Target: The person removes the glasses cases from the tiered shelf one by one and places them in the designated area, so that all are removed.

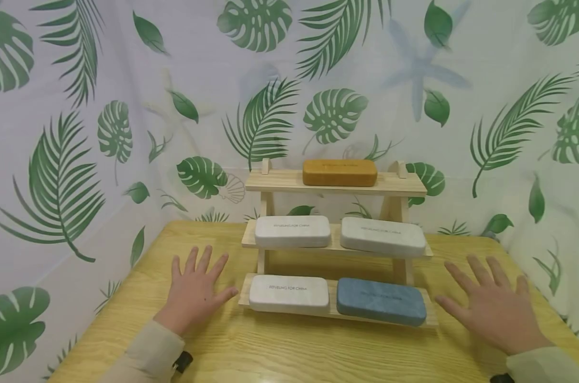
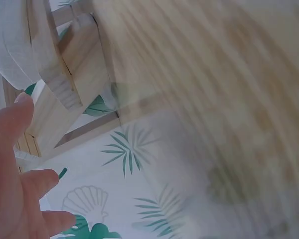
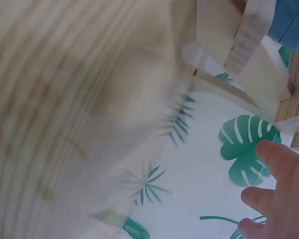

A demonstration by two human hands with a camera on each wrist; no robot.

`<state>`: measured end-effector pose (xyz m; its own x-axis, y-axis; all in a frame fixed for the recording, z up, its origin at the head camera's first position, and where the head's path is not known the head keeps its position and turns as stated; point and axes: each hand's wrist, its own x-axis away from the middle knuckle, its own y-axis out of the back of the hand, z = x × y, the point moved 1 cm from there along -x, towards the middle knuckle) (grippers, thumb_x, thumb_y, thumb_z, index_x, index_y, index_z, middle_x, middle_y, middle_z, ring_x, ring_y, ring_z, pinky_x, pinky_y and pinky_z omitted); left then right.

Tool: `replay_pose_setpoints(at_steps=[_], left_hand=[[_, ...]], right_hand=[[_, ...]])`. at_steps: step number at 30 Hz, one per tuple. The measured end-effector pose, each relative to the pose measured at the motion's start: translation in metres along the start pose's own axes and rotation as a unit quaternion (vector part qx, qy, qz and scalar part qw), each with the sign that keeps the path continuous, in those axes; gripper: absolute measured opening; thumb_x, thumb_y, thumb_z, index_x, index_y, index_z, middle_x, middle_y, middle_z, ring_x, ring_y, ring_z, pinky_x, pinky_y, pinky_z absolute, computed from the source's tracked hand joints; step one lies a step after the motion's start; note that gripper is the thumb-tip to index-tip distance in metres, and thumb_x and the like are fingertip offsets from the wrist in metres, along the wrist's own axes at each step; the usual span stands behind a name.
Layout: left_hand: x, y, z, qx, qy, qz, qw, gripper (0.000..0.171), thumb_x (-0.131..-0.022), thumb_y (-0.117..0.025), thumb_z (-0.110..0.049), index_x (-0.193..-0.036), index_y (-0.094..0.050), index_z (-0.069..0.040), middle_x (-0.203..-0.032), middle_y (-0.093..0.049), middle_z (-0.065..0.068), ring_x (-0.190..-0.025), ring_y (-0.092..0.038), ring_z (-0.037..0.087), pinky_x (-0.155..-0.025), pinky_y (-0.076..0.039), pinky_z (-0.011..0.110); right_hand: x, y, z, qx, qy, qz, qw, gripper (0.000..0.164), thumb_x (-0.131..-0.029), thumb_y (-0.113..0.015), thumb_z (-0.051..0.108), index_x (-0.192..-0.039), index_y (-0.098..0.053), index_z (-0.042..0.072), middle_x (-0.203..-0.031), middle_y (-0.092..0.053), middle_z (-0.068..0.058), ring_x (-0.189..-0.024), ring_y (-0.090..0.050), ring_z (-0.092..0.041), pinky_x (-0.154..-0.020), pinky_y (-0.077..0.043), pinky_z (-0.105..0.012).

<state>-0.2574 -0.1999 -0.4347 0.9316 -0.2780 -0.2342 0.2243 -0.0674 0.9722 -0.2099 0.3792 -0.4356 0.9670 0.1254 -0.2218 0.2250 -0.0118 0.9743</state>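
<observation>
My left hand [image 1: 195,290] is spread flat, palm down, left of a three-tier wooden stand [image 1: 289,183], its thumb near the bottom shelf. On the stand's other side my right hand [image 1: 495,303] has its fingers spread the same way. Neither holds anything. The top shelf carries an orange glasses case [image 1: 340,173]. Two white cases, one left [image 1: 292,231] and one right [image 1: 383,236], lie on the middle shelf. Below them are another white case [image 1: 289,293] and a blue case [image 1: 381,301]. Fingers of the left hand [image 2: 10,164] and right hand [image 3: 284,184] show in the wrist views.
The stand is on a wood-grain table [image 1: 270,351]. Behind it and at both sides hangs a white leaf-print cloth [image 1: 193,64]. Upright pegs [image 1: 266,166] rise near the ends of the top shelf.
</observation>
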Motion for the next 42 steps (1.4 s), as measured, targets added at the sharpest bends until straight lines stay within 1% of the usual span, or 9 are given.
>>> replay_pose_setpoints(at_steps=[9,12,15,19,25,31,32,36,42], left_hand=[[0.001,-0.003,-0.005,0.110,0.009,0.023,0.9937,0.080,-0.097,-0.060,-0.056,-0.159,-0.035,-0.011,-0.159,-0.031,0.025,-0.142,-0.029,0.050,-0.108,-0.025,0.074],[0.000,-0.005,-0.008,0.170,0.021,0.041,0.9843,0.079,-0.098,-0.061,-0.052,-0.159,-0.032,-0.010,-0.159,-0.031,0.025,-0.142,-0.031,0.048,-0.108,-0.030,0.070],[-0.002,-0.008,-0.010,0.240,0.033,0.053,0.9688,0.077,-0.099,-0.064,-0.045,-0.160,-0.031,-0.010,-0.159,-0.032,0.022,-0.143,-0.033,0.044,-0.111,-0.031,0.064],[-0.004,-0.012,-0.013,0.336,0.060,0.066,0.9374,0.076,-0.099,-0.066,-0.034,-0.160,-0.029,-0.011,-0.160,-0.033,0.018,-0.140,-0.039,0.039,-0.111,-0.033,0.060],[-0.006,-0.023,-0.018,0.457,0.111,0.094,0.8777,0.075,-0.099,-0.067,-0.029,-0.161,-0.027,-0.014,-0.157,-0.038,0.015,-0.131,-0.051,0.035,-0.104,-0.044,0.057],[-0.009,-0.038,-0.018,0.572,0.128,0.112,0.8024,0.077,-0.098,-0.069,-0.024,-0.160,-0.025,-0.011,-0.149,-0.046,0.017,-0.122,-0.056,0.032,-0.087,-0.056,0.041],[-0.009,-0.039,-0.018,0.585,0.129,0.114,0.7929,0.077,-0.098,-0.069,-0.024,-0.160,-0.025,-0.009,-0.147,-0.048,0.018,-0.119,-0.058,0.030,-0.085,-0.056,0.040],[-0.008,-0.043,-0.019,0.618,0.128,0.117,0.7666,0.076,-0.098,-0.068,-0.022,-0.158,-0.025,-0.004,-0.142,-0.051,0.022,-0.111,-0.062,0.028,-0.084,-0.057,0.041],[-0.006,-0.053,-0.016,0.665,0.121,0.119,0.7276,0.069,-0.101,-0.064,-0.018,-0.156,-0.027,0.002,-0.143,-0.047,0.029,-0.112,-0.062,0.029,-0.085,-0.057,0.039]], right_hand=[[-0.001,0.005,0.018,-0.025,0.029,-0.019,0.999,0.084,-0.093,-0.049,0.075,-0.156,-0.041,0.021,-0.156,-0.032,-0.029,-0.142,-0.018,-0.057,-0.095,-0.013,-0.085],[0.000,0.009,0.025,-0.033,0.033,-0.025,0.999,0.082,-0.093,-0.051,0.073,-0.154,-0.045,0.019,-0.154,-0.034,-0.028,-0.140,-0.022,-0.057,-0.096,-0.016,-0.084],[0.001,0.012,0.030,-0.045,0.036,-0.028,0.998,0.079,-0.094,-0.052,0.071,-0.150,-0.049,0.016,-0.152,-0.036,-0.028,-0.139,-0.024,-0.057,-0.095,-0.018,-0.084],[0.003,0.014,0.037,-0.066,0.046,-0.032,0.996,0.074,-0.095,-0.055,0.067,-0.147,-0.052,0.015,-0.151,-0.039,-0.027,-0.138,-0.026,-0.056,-0.094,-0.022,-0.083],[0.006,0.015,0.049,-0.094,0.068,-0.051,0.992,0.069,-0.094,-0.062,0.060,-0.146,-0.053,0.016,-0.149,-0.042,-0.026,-0.136,-0.031,-0.054,-0.097,-0.027,-0.077],[0.006,0.016,0.062,-0.101,0.097,-0.073,0.988,0.068,-0.093,-0.067,0.057,-0.147,-0.053,0.018,-0.146,-0.045,-0.025,-0.130,-0.039,-0.051,-0.096,-0.032,-0.072],[0.006,0.017,0.065,-0.102,0.100,-0.073,0.987,0.068,-0.093,-0.067,0.057,-0.147,-0.053,0.018,-0.146,-0.046,-0.025,-0.130,-0.040,-0.051,-0.096,-0.033,-0.072],[0.004,0.020,0.078,-0.110,0.117,-0.085,0.983,0.068,-0.092,-0.068,0.057,-0.145,-0.055,0.016,-0.143,-0.049,-0.023,-0.128,-0.043,-0.047,-0.097,-0.037,-0.069],[-0.001,0.022,0.100,-0.123,0.137,-0.089,0.979,0.070,-0.092,-0.068,0.058,-0.144,-0.056,0.013,-0.139,-0.053,-0.019,-0.125,-0.049,-0.042,-0.096,-0.042,-0.065]])
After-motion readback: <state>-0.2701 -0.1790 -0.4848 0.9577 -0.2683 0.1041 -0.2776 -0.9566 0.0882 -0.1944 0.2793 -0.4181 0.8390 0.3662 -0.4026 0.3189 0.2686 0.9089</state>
